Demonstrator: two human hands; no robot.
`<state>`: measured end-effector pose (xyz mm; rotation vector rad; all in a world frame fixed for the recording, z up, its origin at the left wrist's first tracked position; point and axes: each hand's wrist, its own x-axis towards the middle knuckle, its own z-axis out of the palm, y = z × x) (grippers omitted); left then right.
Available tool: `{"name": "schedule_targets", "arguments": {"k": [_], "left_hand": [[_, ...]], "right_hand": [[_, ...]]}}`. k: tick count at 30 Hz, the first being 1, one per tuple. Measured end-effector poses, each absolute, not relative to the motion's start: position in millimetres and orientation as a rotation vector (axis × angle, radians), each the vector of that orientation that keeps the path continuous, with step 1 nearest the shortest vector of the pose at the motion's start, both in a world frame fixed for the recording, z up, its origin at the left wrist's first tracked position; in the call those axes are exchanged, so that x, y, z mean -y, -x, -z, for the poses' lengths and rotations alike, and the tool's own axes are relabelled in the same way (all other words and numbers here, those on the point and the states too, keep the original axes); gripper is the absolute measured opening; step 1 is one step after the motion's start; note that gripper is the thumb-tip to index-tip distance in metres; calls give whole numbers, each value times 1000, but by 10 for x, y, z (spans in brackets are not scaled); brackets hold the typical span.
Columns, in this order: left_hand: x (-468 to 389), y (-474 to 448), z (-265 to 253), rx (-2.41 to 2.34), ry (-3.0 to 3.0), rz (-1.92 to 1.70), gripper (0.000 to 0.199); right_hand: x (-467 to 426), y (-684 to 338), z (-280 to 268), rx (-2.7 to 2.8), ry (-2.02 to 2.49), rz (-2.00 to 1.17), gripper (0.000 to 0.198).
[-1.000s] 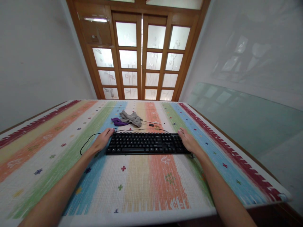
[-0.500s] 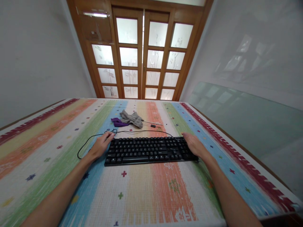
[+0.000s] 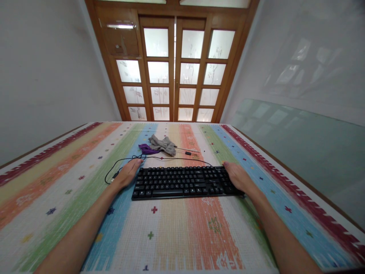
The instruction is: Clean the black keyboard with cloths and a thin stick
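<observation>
The flat, black plastic keyboard [image 3: 176, 182] lies on the multicoloured striped tablecloth [image 3: 171, 232]. The left hand [image 3: 129, 174] is at the keyboard's left end, the right hand [image 3: 238, 177] over its right end; fingers are partly hidden, so whether either grips cannot be told. Beyond the keyboard lie a thin black cable [image 3: 139, 156] and a crumpled grey cloth [image 3: 164, 145]

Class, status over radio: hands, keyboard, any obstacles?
Left hand at keyboard, left end; right hand, right end. Lying on striped tablecloth. Cable behind; grey fabric beyond.
</observation>
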<state>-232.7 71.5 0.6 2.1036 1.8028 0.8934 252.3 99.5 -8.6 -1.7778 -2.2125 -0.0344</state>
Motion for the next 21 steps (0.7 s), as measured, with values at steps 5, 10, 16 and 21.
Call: {"name": "schedule_targets", "arguments": {"k": [5,10,16,21], "left_hand": [[-592,2276,-50,-1843,-2249,-1001,53],[-416,2259,-35,-1680,-2257,-901,62],[-288,2205,-86,-1418,-2417,-597,117],[-262,2186,-135,-1361,-2454,-526,119]], "right_hand": [[-977,-2506,78,2225,1772,62,55],[-957,-2487,73,2163,1757,31,58],[-930,-2479,44,2106,1801,-67,62],[-910,-2477,8,2114,1805,-91,64]]}}
